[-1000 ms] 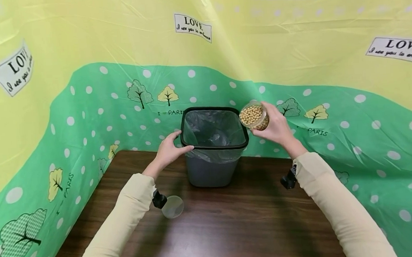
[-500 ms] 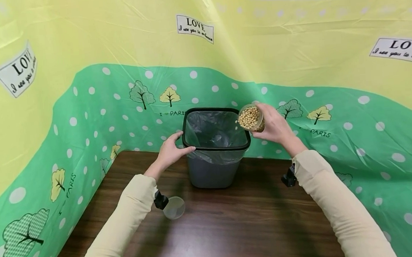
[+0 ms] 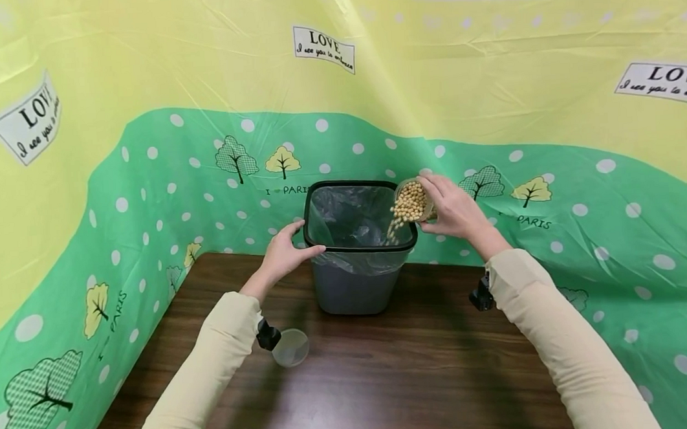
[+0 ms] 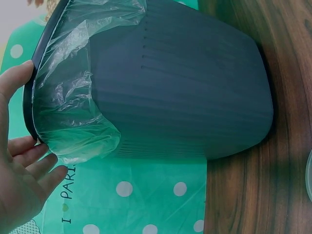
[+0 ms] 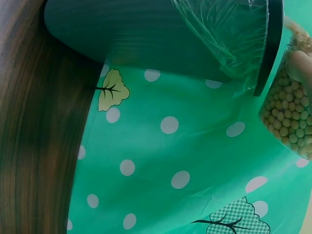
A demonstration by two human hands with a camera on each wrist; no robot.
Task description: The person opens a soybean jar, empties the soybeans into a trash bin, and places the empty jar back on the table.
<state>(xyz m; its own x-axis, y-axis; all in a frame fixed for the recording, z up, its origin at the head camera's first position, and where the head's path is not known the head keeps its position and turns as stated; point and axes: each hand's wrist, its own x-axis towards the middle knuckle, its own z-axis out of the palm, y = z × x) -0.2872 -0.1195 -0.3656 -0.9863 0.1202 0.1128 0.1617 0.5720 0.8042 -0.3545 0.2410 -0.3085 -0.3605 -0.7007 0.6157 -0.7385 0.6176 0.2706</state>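
A grey trash can (image 3: 354, 285) with a black rim and a clear plastic liner (image 4: 73, 92) stands on the table against the backdrop. My left hand (image 3: 281, 251) holds the near left corner of its rim, thumb on one side and fingertips on the other. At the right side of the rim, my right hand (image 3: 455, 210) grips a clear jar (image 5: 287, 109) of pale yellow beans that look like soybeans. The jar is tipped towards the can. A stream of beans (image 3: 396, 226) falls from its mouth into the liner; where they land is hidden by the front rim.
A round translucent lid (image 3: 292, 348) lies on the dark wooden table (image 3: 375, 381), close to the left wrist camera. A green and yellow printed cloth (image 3: 250, 219) hangs behind and along both sides of the table.
My right hand has tilted the jar further down to the left. A few beans began dropping half a second ago; now a thicker stream pours out. The left hand stays at the rim.
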